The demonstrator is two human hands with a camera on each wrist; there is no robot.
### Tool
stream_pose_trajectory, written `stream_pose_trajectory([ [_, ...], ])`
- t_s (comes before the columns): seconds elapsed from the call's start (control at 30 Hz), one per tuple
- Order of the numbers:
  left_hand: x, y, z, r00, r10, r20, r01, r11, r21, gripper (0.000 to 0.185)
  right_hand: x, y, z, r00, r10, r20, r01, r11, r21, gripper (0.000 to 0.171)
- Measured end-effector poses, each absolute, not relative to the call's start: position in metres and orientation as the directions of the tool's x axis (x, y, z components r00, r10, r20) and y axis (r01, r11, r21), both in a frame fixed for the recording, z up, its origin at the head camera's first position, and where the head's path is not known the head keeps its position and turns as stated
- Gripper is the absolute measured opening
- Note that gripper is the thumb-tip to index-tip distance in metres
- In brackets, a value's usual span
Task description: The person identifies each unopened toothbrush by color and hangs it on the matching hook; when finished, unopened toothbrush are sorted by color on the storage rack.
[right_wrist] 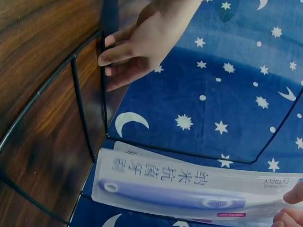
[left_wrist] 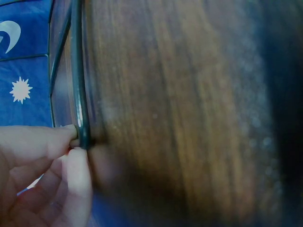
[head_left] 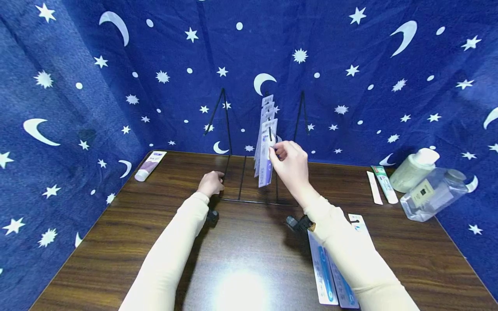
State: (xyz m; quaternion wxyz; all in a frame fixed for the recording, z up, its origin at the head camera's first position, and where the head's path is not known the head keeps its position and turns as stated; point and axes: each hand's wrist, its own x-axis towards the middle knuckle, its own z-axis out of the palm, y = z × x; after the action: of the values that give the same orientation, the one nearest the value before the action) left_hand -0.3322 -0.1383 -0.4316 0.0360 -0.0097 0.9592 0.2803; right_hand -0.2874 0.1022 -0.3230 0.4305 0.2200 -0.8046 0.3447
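Note:
In the head view a black wire display rack (head_left: 249,201) stands on the wooden table. Several packaged toothbrushes hang in a row from its middle hook. My right hand (head_left: 289,162) pinches the upper part of the frontmost toothbrush pack (head_left: 265,170), with the hook's tip showing through at its top. Purple-handled, this pack (right_wrist: 165,189) stretches sideways across the right wrist view, and my right fingers (right_wrist: 291,215) are at its end. Lower down, my left hand (head_left: 211,183) holds the left side of the rack; the left wrist view shows thumb and finger pinching its wire (left_wrist: 81,109).
Two more toothbrush packs (head_left: 324,272) lie at the front right, partly under my right sleeve. Farther right are a slim white packet (head_left: 374,188), a green-and-white tube (head_left: 386,185), a pale bottle (head_left: 410,172) and a clear bottle (head_left: 432,194). A purple-white tube (head_left: 151,165) lies back left.

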Motion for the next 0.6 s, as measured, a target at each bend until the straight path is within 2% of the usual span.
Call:
stream_pose_trajectory([
  [0.4,-0.330,-0.133,-0.426,-0.996,0.002,-0.092,-0.046,0.852,0.522,0.052,-0.303,0.103,-0.321,-0.576,-0.023,0.817,-0.611,0.676,-0.412,0.010],
  [0.6,-0.331,-0.135,-0.427,-0.996,0.001,-0.094,-0.048,0.857,0.514,0.052,-0.301,0.105,-0.320,-0.645,-0.058,0.762,-0.568,0.703,-0.427,0.013],
])
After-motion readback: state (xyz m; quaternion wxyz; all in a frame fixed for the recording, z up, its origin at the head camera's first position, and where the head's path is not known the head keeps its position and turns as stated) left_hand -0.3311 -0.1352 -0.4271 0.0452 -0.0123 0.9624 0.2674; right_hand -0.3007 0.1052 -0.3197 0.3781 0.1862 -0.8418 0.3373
